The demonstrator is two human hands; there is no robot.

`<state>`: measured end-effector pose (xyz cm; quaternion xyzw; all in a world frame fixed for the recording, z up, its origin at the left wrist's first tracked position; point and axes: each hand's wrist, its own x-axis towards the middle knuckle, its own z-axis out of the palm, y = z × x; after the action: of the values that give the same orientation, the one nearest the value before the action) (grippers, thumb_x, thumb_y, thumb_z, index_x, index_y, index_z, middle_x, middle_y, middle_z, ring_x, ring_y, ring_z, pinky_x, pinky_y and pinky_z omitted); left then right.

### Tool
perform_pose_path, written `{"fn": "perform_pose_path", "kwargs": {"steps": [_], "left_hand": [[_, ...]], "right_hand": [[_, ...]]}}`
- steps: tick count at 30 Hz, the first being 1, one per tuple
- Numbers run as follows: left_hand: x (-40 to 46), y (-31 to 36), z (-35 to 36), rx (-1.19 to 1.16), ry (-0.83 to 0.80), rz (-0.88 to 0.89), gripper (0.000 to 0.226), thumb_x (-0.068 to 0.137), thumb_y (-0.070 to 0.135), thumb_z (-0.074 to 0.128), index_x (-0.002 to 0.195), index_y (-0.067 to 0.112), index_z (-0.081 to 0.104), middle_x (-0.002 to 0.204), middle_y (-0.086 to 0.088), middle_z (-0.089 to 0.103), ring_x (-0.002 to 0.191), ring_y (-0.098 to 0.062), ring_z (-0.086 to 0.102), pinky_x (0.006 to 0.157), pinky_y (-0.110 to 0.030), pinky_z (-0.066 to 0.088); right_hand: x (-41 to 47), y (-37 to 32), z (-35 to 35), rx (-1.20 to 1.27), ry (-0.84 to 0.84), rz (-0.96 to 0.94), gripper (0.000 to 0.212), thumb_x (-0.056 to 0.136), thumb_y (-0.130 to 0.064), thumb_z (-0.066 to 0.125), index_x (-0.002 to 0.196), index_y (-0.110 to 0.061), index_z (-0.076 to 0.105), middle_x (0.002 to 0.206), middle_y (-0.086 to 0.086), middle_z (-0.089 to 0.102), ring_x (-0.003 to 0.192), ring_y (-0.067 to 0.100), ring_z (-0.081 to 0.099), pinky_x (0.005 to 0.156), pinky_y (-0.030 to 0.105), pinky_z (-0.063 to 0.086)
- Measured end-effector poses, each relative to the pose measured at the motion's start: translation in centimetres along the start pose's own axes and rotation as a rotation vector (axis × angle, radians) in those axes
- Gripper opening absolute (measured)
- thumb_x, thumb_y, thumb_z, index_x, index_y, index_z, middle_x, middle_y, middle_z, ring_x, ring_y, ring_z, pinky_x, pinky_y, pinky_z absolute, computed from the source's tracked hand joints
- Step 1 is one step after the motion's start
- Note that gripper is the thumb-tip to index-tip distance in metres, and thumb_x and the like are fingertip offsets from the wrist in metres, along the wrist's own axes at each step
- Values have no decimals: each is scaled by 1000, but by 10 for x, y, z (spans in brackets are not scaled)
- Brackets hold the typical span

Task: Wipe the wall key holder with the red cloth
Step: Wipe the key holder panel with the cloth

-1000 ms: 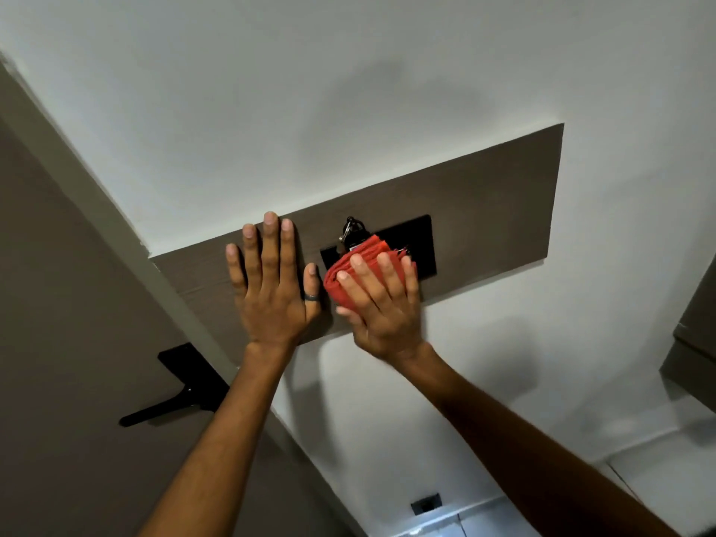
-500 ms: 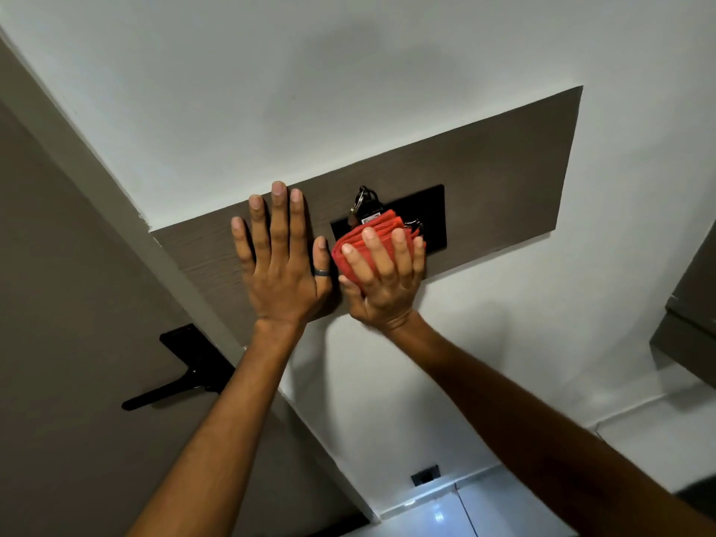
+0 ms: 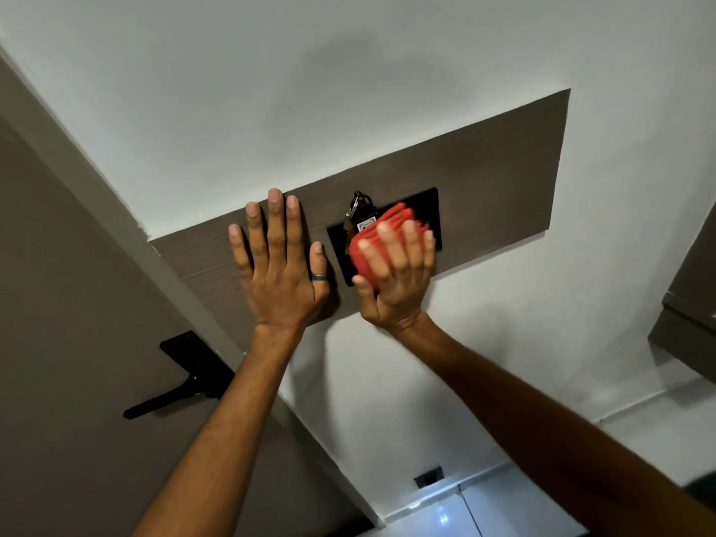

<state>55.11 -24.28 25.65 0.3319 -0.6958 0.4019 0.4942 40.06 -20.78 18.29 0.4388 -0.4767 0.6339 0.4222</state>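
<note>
The key holder is a black plate (image 3: 426,205) set in a brown wood-grain panel (image 3: 503,180) on the white wall. A bunch of keys (image 3: 359,213) hangs at its upper left. My right hand (image 3: 395,277) presses a folded red cloth (image 3: 391,222) flat against the plate, covering most of its middle. My left hand (image 3: 277,265), with a dark ring on the thumb, lies flat and spread on the wood panel just left of the plate, holding nothing.
A brown door with a black lever handle (image 3: 182,385) stands at the left, its pale frame (image 3: 116,226) next to the panel. A brown cabinet (image 3: 689,304) juts in at the right edge. A black wall socket (image 3: 428,476) sits low near the floor.
My right hand has slid the red cloth rightward and slightly up across the black plate, uncovering more of the keys. My left hand stays flat on the panel.
</note>
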Motion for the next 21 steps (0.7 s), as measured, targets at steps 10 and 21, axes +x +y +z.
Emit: {"fn": "perform_pose_path", "kwargs": {"steps": [10, 21], "left_hand": [[-1, 0, 3, 10, 16, -14, 62, 106, 36, 37, 161, 10, 22, 162, -15, 35, 158, -23, 1, 130, -47, 3], [2, 0, 1, 32, 18, -17, 61, 107, 37, 36, 160, 10, 24, 161, -15, 36, 158, -22, 2, 130, -47, 4]], "right_hand": [[9, 3, -9, 39, -96, -193, 43, 106, -44, 48, 141, -22, 58, 147, 10, 54, 153, 33, 34, 129, 53, 23], [8, 47, -8, -50, -70, -584, 43, 98, -42, 59, 137, -25, 60, 141, 7, 57, 158, 32, 26, 127, 53, 24]]}}
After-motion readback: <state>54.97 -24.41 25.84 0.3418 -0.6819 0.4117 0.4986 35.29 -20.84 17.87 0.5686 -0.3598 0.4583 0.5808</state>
